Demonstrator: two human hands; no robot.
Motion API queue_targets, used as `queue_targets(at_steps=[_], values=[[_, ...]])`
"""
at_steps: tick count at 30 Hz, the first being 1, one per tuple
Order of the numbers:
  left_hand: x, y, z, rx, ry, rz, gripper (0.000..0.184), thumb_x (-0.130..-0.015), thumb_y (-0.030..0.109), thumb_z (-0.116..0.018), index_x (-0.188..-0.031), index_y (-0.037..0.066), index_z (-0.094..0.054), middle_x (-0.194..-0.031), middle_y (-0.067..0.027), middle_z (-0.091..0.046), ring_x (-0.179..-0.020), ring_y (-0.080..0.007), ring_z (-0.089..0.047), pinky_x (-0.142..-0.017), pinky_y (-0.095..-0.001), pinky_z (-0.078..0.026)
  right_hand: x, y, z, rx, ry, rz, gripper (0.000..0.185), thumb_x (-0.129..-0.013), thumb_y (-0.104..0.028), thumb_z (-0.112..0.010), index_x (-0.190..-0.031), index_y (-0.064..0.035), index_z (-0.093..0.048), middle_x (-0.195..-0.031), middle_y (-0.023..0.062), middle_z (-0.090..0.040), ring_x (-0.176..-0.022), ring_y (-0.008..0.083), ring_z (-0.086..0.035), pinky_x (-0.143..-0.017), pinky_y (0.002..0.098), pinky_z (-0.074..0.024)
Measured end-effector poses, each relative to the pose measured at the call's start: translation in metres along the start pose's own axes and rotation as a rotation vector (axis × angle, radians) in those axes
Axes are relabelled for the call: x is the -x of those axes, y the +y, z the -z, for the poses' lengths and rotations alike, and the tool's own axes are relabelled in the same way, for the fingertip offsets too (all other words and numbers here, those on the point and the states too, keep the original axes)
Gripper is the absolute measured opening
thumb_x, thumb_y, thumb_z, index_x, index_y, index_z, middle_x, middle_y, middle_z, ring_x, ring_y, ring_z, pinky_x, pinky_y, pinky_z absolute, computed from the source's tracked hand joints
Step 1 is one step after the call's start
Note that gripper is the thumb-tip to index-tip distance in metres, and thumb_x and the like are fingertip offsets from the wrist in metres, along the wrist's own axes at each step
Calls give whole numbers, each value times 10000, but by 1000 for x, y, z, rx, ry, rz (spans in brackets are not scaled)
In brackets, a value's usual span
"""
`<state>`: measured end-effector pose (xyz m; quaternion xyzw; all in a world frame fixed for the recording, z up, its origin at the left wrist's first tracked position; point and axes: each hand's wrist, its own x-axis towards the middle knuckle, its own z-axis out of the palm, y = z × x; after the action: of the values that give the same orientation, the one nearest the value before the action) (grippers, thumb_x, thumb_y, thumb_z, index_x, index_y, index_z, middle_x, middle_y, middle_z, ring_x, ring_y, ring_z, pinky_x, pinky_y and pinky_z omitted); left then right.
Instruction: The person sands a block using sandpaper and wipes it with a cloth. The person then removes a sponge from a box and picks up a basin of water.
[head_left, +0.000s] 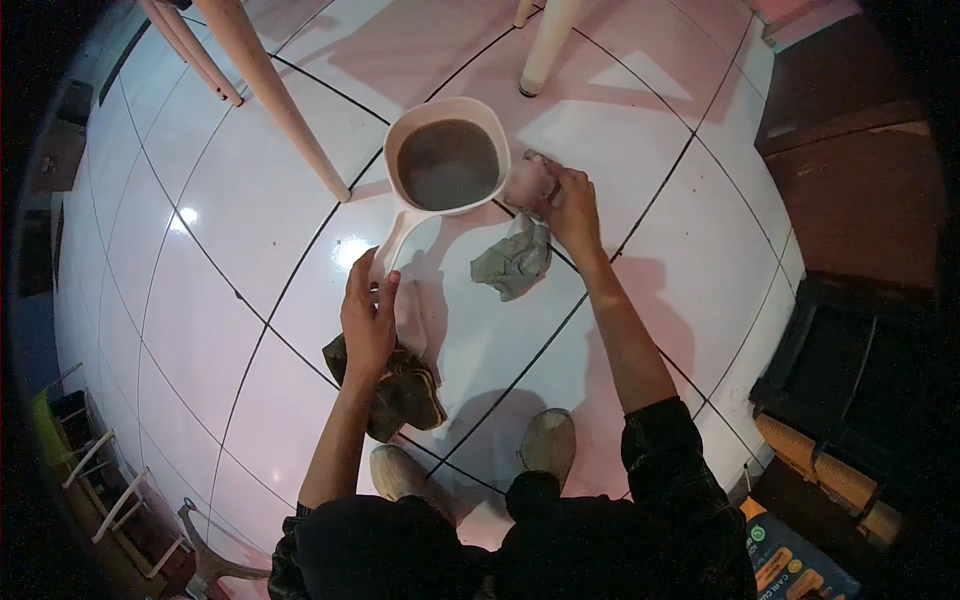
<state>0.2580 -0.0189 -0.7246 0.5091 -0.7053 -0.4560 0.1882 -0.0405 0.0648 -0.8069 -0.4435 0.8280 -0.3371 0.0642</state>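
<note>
A white dipper with a handle holds murky brown water and is over the tiled floor. My left hand is closed around the end of its handle. To the right of the dipper, my right hand has its fingers closed on a wet, crumpled greyish cloth, which is partly blurred. Just below that lies a grey-green cloth on the tiles. A dark brown folded cloth rests on the floor, partly under my left wrist.
Pale wooden legs of furniture stand at the top left, another leg at the top. My shoes are at the bottom. Dark boxes line the right side. A white rack is at the lower left.
</note>
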Motion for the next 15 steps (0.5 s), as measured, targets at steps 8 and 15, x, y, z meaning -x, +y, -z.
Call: queue_targets(at_steps=[8, 15], values=[[-10, -8, 1, 13, 44, -70, 415, -954, 269, -532, -1295, 41, -472, -1177, -185, -554, -965, -280, -590, -798, -386, -502, 0, -28, -2, 67, 32, -49, 537, -741, -221, -746, -1224, -96, -546, -1163, 146, -518, -1089, 332, -490, -938, 410, -413], [-4, 6, 5, -88, 123, -136, 411, -926, 215, -575, -1295, 59, -483, -1245, -172, -484, -1114, -293, -500, -870, -382, -472, 40, -51, 18, -27, -188, -229, 391, -777, -175, -721, -1107, -30, -568, -977, 186, -583, -928, 371, -570, -810, 454, -454]])
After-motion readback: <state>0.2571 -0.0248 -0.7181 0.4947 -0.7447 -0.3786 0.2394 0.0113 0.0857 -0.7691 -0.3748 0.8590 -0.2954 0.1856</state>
